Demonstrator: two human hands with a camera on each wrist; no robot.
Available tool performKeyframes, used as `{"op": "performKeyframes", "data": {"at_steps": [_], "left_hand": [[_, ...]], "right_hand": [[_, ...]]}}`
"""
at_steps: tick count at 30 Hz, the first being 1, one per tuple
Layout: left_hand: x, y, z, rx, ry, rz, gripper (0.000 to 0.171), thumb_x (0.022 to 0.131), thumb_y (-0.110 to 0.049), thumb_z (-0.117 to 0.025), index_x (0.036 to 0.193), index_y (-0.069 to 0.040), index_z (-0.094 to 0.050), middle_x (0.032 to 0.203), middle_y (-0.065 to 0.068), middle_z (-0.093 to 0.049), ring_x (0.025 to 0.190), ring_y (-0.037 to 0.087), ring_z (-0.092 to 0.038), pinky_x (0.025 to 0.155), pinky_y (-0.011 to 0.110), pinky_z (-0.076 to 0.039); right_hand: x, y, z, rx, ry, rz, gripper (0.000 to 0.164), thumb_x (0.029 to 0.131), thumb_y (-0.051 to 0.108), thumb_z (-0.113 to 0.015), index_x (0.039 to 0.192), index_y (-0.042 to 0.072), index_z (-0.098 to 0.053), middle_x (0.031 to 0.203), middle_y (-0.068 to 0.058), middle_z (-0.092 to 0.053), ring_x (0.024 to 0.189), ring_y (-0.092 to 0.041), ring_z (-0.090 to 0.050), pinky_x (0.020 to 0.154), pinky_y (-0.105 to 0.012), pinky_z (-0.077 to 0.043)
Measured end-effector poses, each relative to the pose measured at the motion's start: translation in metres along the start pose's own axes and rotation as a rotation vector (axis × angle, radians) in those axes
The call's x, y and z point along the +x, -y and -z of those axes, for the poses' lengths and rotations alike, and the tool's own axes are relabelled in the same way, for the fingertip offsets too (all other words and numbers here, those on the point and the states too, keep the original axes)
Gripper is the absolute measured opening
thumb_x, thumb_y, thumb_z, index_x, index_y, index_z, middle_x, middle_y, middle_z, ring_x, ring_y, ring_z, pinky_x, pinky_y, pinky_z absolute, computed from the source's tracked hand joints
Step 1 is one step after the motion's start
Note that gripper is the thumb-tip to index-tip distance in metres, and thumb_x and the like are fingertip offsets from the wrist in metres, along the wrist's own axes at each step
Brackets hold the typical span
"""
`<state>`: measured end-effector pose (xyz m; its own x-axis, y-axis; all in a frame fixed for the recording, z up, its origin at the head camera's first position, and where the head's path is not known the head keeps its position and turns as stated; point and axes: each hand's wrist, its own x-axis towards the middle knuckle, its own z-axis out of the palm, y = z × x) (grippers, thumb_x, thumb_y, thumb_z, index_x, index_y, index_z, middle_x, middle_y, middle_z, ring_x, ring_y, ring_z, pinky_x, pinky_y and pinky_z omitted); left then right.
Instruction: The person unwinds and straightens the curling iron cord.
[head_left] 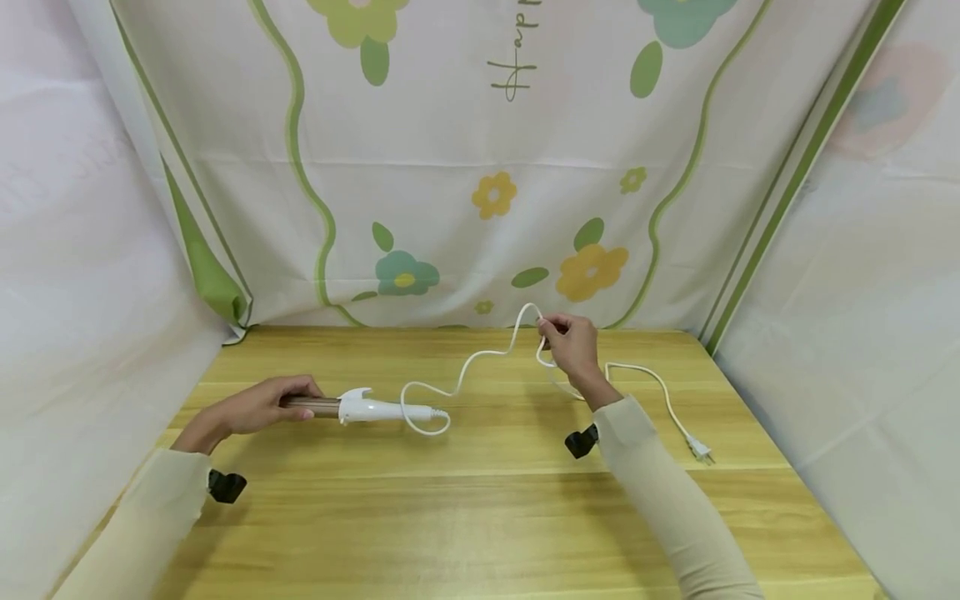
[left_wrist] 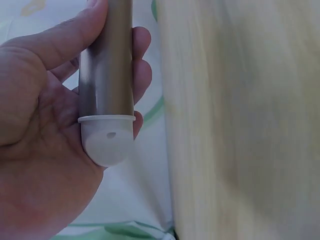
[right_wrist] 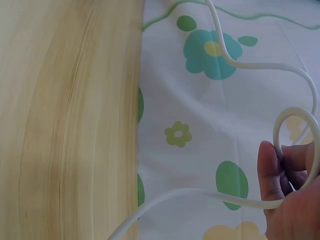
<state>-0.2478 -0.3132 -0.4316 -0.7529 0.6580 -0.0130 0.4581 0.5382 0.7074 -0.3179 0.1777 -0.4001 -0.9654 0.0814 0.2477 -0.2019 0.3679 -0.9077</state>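
Note:
A curling iron with a white handle (head_left: 382, 410) and a brownish barrel (left_wrist: 107, 65) lies level at the left in the head view. My left hand (head_left: 266, 406) grips its barrel, fingers wrapped round it; in the left wrist view the white end cap (left_wrist: 107, 142) sits by the palm. From the handle a white cord (head_left: 480, 354) winds rightward and rises to my right hand (head_left: 573, 342). That hand pinches the cord between thumb and fingers, and a small loop of cord (right_wrist: 277, 125) stands at the fingertips in the right wrist view.
The cord runs on past the right wrist to a two-pin plug (head_left: 699, 450) on the right of the wooden table (head_left: 465, 533). A flower-patterned cloth (head_left: 450, 125) hangs behind the table's back edge, with white cloth at both sides. A black wrist camera (head_left: 581, 442) sits on the right sleeve.

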Motion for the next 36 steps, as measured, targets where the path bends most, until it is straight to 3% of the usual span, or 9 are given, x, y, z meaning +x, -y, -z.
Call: {"op": "performKeyframes", "data": {"at_steps": [7, 13, 20, 23, 29, 36], "left_hand": [[-0.023, 0.003, -0.002, 0.012, -0.038, 0.077, 0.014, 0.1, -0.02, -0.059, 0.112, -0.014, -0.059, 0.1, 0.008, -0.062, 0.08, 0.007, -0.052, 0.067, 0.025, -0.043], [-0.043, 0.008, -0.005, 0.02, -0.088, 0.07, 0.013, 0.1, -0.014, -0.058, 0.112, -0.011, -0.059, 0.098, 0.009, -0.063, 0.08, 0.005, -0.052, 0.065, 0.024, -0.042], [-0.063, 0.015, -0.005, 0.06, -0.149, 0.124, 0.014, 0.101, -0.014, -0.056, 0.114, -0.01, -0.057, 0.096, 0.009, -0.061, 0.077, 0.003, -0.049, 0.062, 0.024, -0.04], [-0.072, 0.017, -0.009, 0.085, -0.208, 0.165, 0.015, 0.1, -0.014, -0.057, 0.114, -0.008, -0.058, 0.093, 0.008, -0.06, 0.075, 0.004, -0.047, 0.061, 0.025, -0.038], [-0.086, 0.019, -0.023, 0.193, -0.361, 0.245, 0.017, 0.1, -0.015, -0.059, 0.113, -0.004, -0.06, 0.09, 0.003, -0.059, 0.072, -0.001, -0.042, 0.059, 0.023, -0.036], [-0.095, 0.019, -0.037, 0.232, -0.427, 0.313, 0.021, 0.102, -0.017, -0.055, 0.112, 0.001, -0.058, 0.085, 0.004, -0.057, 0.068, 0.0, -0.04, 0.057, 0.024, -0.034]], "right_hand": [[0.003, -0.004, 0.008, 0.03, -0.018, -0.015, 0.024, 0.097, 0.018, -0.064, 0.108, -0.003, -0.072, 0.095, -0.02, -0.069, 0.065, -0.007, -0.064, 0.066, -0.03, -0.058], [0.006, -0.008, 0.016, 0.04, -0.045, -0.015, 0.026, 0.097, 0.02, -0.065, 0.108, -0.003, -0.072, 0.093, -0.017, -0.069, 0.064, -0.008, -0.064, 0.063, -0.025, -0.057], [0.01, -0.014, 0.027, 0.074, -0.105, -0.027, 0.024, 0.097, 0.017, -0.065, 0.105, -0.003, -0.072, 0.087, -0.011, -0.067, 0.06, -0.006, -0.063, 0.068, -0.033, -0.059], [0.011, -0.016, 0.029, 0.092, -0.119, -0.031, 0.023, 0.097, 0.017, -0.065, 0.105, -0.004, -0.072, 0.085, -0.009, -0.067, 0.06, -0.006, -0.063, 0.07, -0.037, -0.059], [0.012, -0.02, 0.029, 0.103, -0.126, -0.033, 0.022, 0.097, 0.017, -0.065, 0.102, -0.003, -0.072, 0.078, 0.001, -0.065, 0.06, -0.006, -0.063, 0.068, -0.035, -0.059], [0.016, -0.024, 0.026, 0.12, -0.156, -0.052, 0.023, 0.096, 0.016, -0.066, 0.103, -0.005, -0.072, 0.077, -0.001, -0.066, 0.059, -0.005, -0.063, 0.062, -0.026, -0.057]]}}
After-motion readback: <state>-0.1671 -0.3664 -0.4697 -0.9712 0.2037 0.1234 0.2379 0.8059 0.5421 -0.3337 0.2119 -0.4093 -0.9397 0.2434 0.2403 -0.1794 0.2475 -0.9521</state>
